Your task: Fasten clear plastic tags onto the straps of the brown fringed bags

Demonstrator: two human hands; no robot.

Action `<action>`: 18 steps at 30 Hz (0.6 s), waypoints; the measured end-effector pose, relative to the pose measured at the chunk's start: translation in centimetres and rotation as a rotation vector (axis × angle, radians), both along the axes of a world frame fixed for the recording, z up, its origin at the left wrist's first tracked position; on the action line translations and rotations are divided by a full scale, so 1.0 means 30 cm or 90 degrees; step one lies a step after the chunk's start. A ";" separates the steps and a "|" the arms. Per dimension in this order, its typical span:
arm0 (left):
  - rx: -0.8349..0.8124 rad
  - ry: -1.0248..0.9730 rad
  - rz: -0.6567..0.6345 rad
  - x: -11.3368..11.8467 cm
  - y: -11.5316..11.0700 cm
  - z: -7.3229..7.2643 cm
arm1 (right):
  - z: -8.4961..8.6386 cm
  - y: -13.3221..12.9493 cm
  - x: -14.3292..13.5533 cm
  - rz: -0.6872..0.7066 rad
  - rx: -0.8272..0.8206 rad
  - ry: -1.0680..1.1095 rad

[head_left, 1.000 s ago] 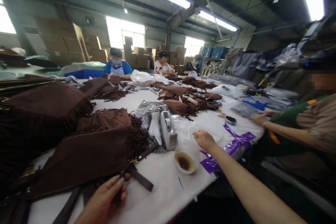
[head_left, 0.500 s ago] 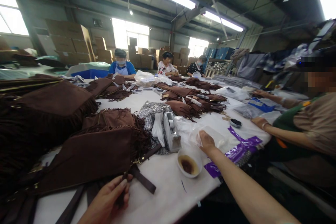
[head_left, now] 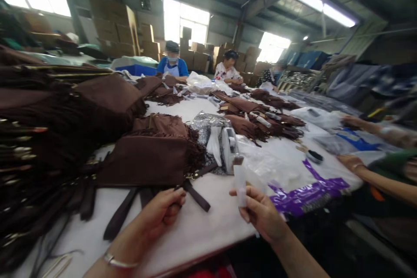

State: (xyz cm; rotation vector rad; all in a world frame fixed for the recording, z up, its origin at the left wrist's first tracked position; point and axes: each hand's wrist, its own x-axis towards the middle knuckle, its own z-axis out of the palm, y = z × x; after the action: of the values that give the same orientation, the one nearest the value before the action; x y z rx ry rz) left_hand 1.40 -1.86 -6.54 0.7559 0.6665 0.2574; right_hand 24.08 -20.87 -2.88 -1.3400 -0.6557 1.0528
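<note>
A dark brown fringed bag (head_left: 146, 160) lies flat on the white-covered table, its strap (head_left: 198, 196) stretching off to the right. Just below the bag's lower right edge, my left hand (head_left: 164, 208) is closed in a pinch; a tiny dark bit shows at the fingertips, too small to name. My right hand (head_left: 265, 215) holds a small translucent white plastic sleeve (head_left: 240, 184) upright between thumb and fingers. Behind it stands a tape dispenser (head_left: 230, 147), beside a silvery bubble-wrap bag (head_left: 208, 126). The small bowl is hidden by my right hand.
More brown fringed bags (head_left: 110, 95) are heaped at the left, and others (head_left: 250, 117) lie mid-table. Clear plastic bags (head_left: 260, 156) and a purple printed strip (head_left: 309, 193) lie at the right. A co-worker's hand (head_left: 350, 163) rests near a small dark dish (head_left: 314, 156). Other people sit opposite.
My right hand has come back from the clear plastic bags toward my left hand, now with the white sleeve in it. The view has turned, shifting the scene rightward and up.
</note>
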 end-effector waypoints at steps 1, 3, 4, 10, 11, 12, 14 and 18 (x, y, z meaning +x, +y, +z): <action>-0.013 0.000 0.006 -0.006 -0.003 0.002 | -0.009 0.038 -0.060 0.044 -0.006 0.019; -0.047 -0.015 0.005 -0.022 -0.009 0.007 | -0.037 0.113 -0.167 0.098 -0.032 0.001; -0.059 -0.037 0.003 -0.031 -0.012 0.009 | -0.054 0.148 -0.213 0.101 -0.047 -0.043; 0.061 -0.018 0.023 -0.060 -0.045 0.020 | -0.117 0.246 -0.363 0.084 -0.024 -0.554; 0.088 -0.003 0.037 -0.059 -0.051 0.021 | -0.116 0.246 -0.371 0.096 -0.017 -0.593; 0.113 0.007 0.054 -0.056 -0.056 0.020 | -0.112 0.244 -0.378 0.105 -0.017 -0.609; 0.147 0.016 0.087 -0.052 -0.062 0.016 | -0.106 0.234 -0.385 0.119 -0.032 -0.574; 0.137 0.017 0.072 -0.059 -0.053 -0.007 | -0.123 0.205 -0.380 0.138 -0.107 -0.279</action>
State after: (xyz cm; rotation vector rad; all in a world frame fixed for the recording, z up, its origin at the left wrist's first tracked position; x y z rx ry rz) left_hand -0.38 -3.45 -6.75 0.9298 0.7155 0.4271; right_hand 12.69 -14.73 -6.57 -1.6969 -1.0753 1.0082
